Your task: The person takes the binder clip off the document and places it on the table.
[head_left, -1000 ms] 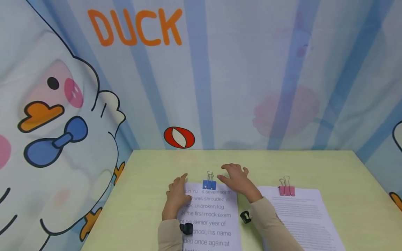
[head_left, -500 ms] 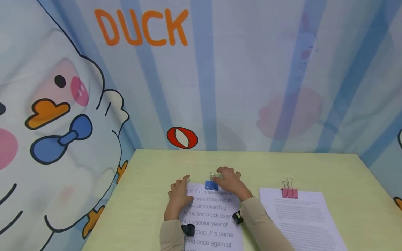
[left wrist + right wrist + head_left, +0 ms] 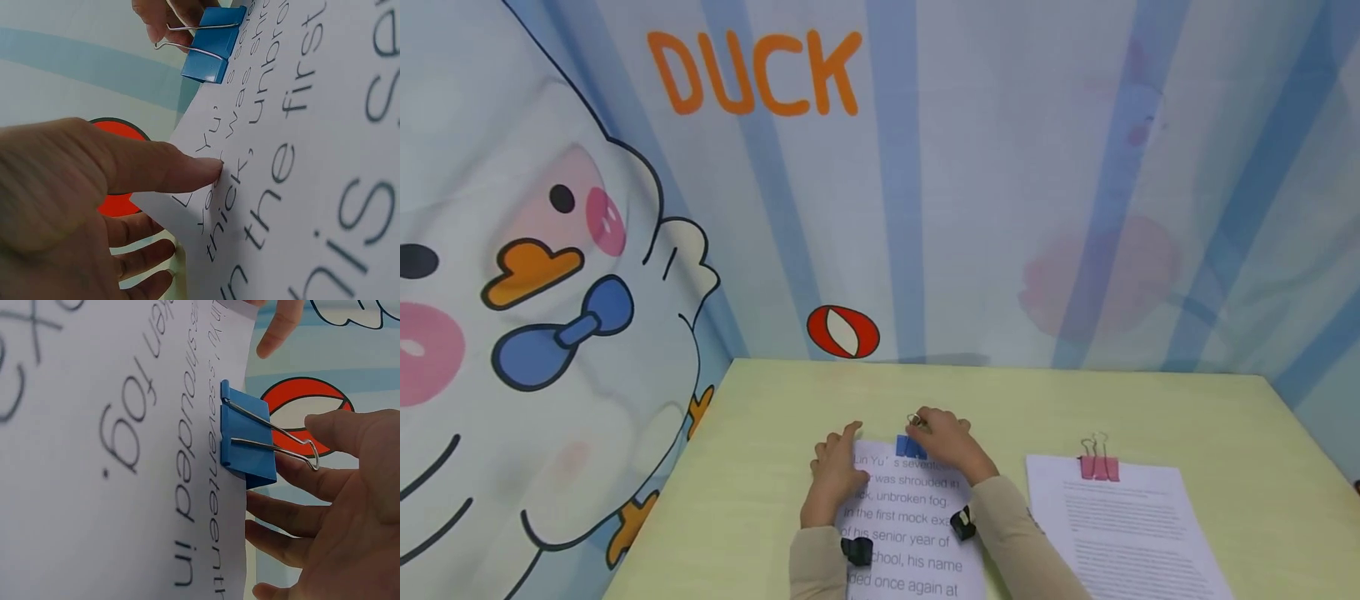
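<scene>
A stack of printed paper (image 3: 902, 533) lies on the table, with a blue binder clip (image 3: 912, 447) biting its far edge and its wire handles pointing away. My right hand (image 3: 946, 440) is at these handles. In the right wrist view, its thumb (image 3: 331, 430) is close beside the wire handle (image 3: 275, 444), and a forefinger reaches behind the clip. Its other fingers are spread past the paper's edge. My left hand (image 3: 835, 473) is at the stack's left edge. There its thumb (image 3: 187, 174) rests on the top sheet while the loose fingers hang beyond the edge.
A second stack of printed sheets (image 3: 1135, 533) lies to the right, with a pink binder clip (image 3: 1099, 469) on its far edge. The pale yellow table (image 3: 805, 396) ends against a hanging cloth (image 3: 970, 200) printed with ducks and stripes.
My right hand has moved left and in toward the blue clip, its thumb and forefinger now at the handles. The left hand keeps its place on the paper. The head view has shifted slightly.
</scene>
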Available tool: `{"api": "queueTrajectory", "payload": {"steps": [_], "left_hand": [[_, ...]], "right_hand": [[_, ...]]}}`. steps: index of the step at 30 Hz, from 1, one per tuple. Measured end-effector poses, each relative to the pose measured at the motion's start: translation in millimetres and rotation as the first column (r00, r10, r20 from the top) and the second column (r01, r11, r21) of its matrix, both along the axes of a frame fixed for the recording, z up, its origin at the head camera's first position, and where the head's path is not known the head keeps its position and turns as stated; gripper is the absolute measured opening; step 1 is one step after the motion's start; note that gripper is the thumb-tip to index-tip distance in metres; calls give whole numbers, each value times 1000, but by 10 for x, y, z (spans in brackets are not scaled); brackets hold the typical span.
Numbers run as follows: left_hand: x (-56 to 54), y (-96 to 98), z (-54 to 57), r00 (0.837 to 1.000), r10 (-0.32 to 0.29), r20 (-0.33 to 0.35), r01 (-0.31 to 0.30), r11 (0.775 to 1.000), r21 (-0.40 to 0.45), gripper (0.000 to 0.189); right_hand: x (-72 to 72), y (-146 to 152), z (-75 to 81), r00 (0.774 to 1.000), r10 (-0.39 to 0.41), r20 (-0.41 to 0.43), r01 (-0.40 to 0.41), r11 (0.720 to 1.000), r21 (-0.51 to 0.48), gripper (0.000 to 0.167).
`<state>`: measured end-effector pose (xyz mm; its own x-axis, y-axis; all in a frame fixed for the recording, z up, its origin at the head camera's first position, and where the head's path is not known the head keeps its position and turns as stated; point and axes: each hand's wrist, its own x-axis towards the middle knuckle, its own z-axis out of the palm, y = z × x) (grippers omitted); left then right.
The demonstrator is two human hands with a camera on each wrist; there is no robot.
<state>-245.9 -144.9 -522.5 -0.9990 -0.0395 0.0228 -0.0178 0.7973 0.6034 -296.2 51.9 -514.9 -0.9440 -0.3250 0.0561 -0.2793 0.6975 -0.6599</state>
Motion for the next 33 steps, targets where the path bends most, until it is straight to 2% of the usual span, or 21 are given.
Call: {"api": "queueTrajectory", "payload": {"steps": [7, 11, 15, 19, 26, 33], "left_hand": [[0, 7, 8, 1000, 8, 14, -8, 1000, -4, 79], [-1, 3, 9, 1000, 16, 22, -16, 1000, -8, 78], [3, -5, -2, 999, 19, 30, -19, 1000, -5, 77], [14, -18, -9, 999, 26, 32, -26, 1000, -5, 74], [43, -16, 8, 999, 29, 44, -29, 1000, -7, 66], [20, -15, 7, 999, 25, 43, -24, 1000, -12, 64]], "right_hand": [[-22, 46, 17, 999, 1, 47, 5, 990, -143, 22], [-36, 77, 46, 996, 16, 83, 0, 981, -194, 30], [-45, 93, 73, 994, 21, 109, 0, 982, -186, 45], [-45, 91, 104, 989, 32, 147, -7, 986, -167, 52], [-49, 79, 116, 983, 29, 183, -1, 989, -149, 53], [-60, 91, 132, 986, 32, 161, -10, 990, -137, 48]]}}
